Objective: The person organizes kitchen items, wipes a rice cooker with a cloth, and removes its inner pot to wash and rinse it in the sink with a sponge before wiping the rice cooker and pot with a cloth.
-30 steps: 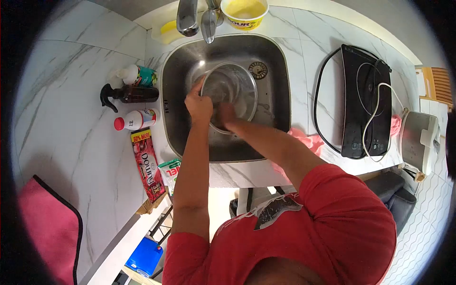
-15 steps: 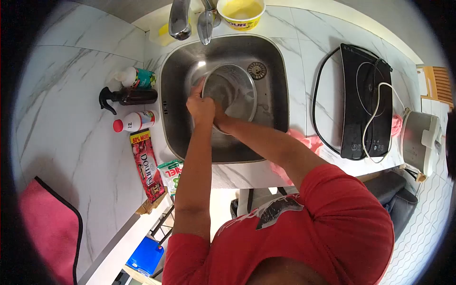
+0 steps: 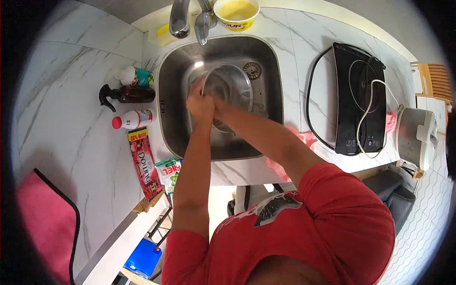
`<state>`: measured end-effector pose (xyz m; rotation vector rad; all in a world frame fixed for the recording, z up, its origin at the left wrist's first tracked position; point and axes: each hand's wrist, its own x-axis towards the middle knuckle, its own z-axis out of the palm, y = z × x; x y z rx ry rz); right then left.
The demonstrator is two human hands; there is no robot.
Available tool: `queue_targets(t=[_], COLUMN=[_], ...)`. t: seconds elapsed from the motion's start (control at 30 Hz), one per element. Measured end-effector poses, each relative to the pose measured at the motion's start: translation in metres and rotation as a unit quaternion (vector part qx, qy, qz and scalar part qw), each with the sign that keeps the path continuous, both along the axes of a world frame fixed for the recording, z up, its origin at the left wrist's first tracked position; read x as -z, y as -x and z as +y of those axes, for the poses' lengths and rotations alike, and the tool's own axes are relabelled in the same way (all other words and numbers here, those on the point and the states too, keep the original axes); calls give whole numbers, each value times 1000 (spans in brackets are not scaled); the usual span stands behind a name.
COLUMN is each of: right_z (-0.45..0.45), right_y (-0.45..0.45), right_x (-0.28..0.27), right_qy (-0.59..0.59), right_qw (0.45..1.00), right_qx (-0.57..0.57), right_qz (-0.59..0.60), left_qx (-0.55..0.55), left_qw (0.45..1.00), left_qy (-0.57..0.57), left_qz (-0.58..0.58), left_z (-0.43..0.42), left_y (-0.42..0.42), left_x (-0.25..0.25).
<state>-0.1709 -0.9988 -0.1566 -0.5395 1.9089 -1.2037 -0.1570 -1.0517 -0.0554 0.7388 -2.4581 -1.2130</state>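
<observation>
A round, shiny bowl is tilted in the steel sink, its wide mouth showing. Along its left side, my left hand is closed on the edge, with the thumb side up. My right hand reaches into or against the bowl, right beside my left wrist. Its fingers are smeared by motion and partly covered by the left hand, so what it holds cannot be made out. Above the bowl hang the faucet and its lever; the drain lies at the upper right of the basin.
Left of the sink lie a spray bottle, a red-capped white bottle, a teal-labelled bottle, a Downy pouch and an Ariel packet. A yellow tub sits behind. An induction cooker with cords is at right.
The right hand has shifted slightly up and left, closer to the left hand. The bowl stays in the sink, and the whole view has drifted a little.
</observation>
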Motion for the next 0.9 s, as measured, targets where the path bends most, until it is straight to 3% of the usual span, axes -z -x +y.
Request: queue_targets(t=[0.07,0.13,0.17,0.2,0.23,0.27,0.33,0.37,0.43,0.5,0.57,0.63,0.67,0.73,0.83,0.9], right_z=[11,21,41,65,85,98,101,95,84,90,94,56,58,55,82,110], right_y=[10,-22,-16,-2,13,30,69,84,99,59,0,-26,-21,-6,-13,0], right_x=[-40,5,-12,-30,-25,-19,-43,-37,-16,16,-15,-34,-48,-82,-64,-31], right_qy=[156,134,-58,-241,-278,-302,-219,-219,-150,-203,-108,-136,-137,-177,-192,-309], right_qw=[973,917,985,929,861,753,909,909,758,836,973,939,940,923,946,830], right_qx=[34,155,-62,-273,-350,-412,-70,-69,-157,13,14,-197,-195,-313,-241,-219], right_qz=[-168,-342,-152,61,244,415,346,347,615,510,202,246,245,139,103,411], left_qx=[11,17,28,39,38,43,48,41,37,41,30,23,14,0,-32,-57], left_qw=[999,998,997,995,995,993,990,991,991,989,992,994,992,990,993,997], left_qy=[29,61,62,65,65,74,85,75,61,137,106,72,81,92,37,-4], left_qz=[-12,-14,-44,-69,-65,-87,-101,-107,-113,-27,-58,-83,-94,-102,-103,-61], left_z=[17,19,17,15,16,17,16,12,9,-2,5,10,9,-1,-15,-24], left_y=[3,10,9,13,14,15,24,26,22,15,12,13,13,14,10,1], left_x=[-5,-11,-12,-15,-16,-14,-15,-14,-7,3,-9,-15,-16,-17,-14,-10])
